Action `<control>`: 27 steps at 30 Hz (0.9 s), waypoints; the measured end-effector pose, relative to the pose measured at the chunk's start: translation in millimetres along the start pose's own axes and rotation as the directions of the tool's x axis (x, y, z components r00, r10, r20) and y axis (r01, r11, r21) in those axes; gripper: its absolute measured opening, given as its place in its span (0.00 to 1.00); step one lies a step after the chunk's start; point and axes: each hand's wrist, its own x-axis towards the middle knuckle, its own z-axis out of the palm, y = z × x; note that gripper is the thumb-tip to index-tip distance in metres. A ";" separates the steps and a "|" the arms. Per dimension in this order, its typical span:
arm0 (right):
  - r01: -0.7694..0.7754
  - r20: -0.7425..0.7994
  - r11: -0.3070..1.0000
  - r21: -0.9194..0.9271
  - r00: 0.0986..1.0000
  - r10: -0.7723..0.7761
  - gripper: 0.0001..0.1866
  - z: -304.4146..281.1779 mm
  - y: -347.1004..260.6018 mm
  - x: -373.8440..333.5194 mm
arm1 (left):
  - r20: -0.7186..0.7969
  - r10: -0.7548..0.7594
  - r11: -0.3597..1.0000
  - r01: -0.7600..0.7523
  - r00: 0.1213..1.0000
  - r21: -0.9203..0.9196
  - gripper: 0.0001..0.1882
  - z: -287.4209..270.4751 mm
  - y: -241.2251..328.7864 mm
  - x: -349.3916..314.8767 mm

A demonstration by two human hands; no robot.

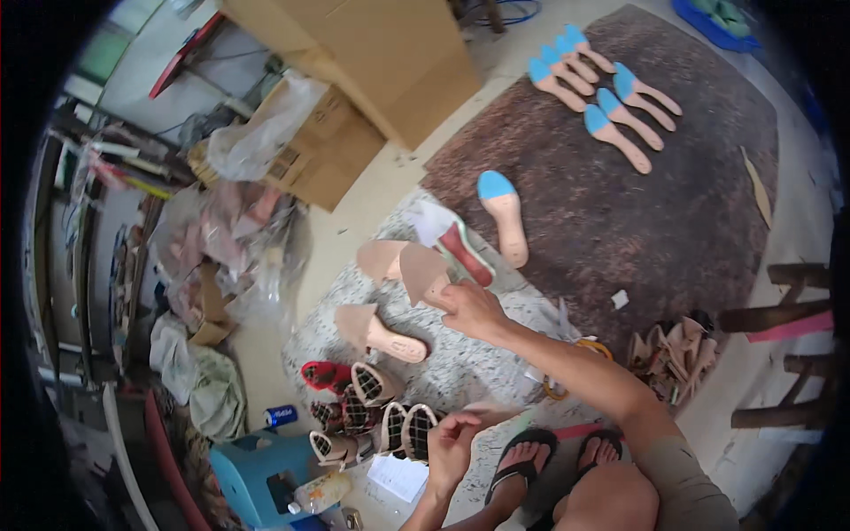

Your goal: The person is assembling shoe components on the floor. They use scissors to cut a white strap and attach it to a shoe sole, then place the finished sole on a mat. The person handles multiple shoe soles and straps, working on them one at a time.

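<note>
My right hand [469,307] reaches forward over a speckled stone slab [460,367] and grips a tan shoe insole with a folded upper piece [423,272]. A second tan insole piece [381,257] lies just left of it, and a third one [379,331] sits nearer to me. My left hand [452,440] hovers low by my knee with curled fingers, close to a cluster of checked shoe uppers [376,425]; I cannot tell whether it holds anything. A red-soled shoe last [465,254] lies beyond my right hand.
A brown mat [620,212] carries one blue-tipped insole [503,215] and several more [602,93] at the far end. Cardboard boxes [372,62] and plastic bags [257,133] stand on the left. A blue stool [257,473] is near left, leather scraps [673,354] on the right.
</note>
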 end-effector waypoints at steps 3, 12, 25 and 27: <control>0.122 0.039 0.990 -0.065 0.992 -0.120 0.21 40.1 -19.6 26.1 | -0.135 0.013 1.000 -0.014 0.991 -0.007 0.05 -22.0 -4.5 -23.3; 0.387 -0.025 0.922 0.019 0.922 -0.386 0.26 128.6 -46.1 19.3 | -0.441 0.033 0.977 -0.122 0.897 -0.175 0.06 -38.3 9.9 -46.7; -0.056 0.040 0.868 0.494 0.998 0.041 0.09 -51.5 -26.8 -167.4 | -0.080 0.297 0.791 -0.198 0.952 0.579 0.12 36.6 27.8 23.9; 0.000 -0.144 0.901 0.433 0.987 0.069 0.08 -68.1 -14.0 -175.4 | 0.042 -0.062 0.997 0.060 0.997 0.051 0.15 55.5 20.5 31.9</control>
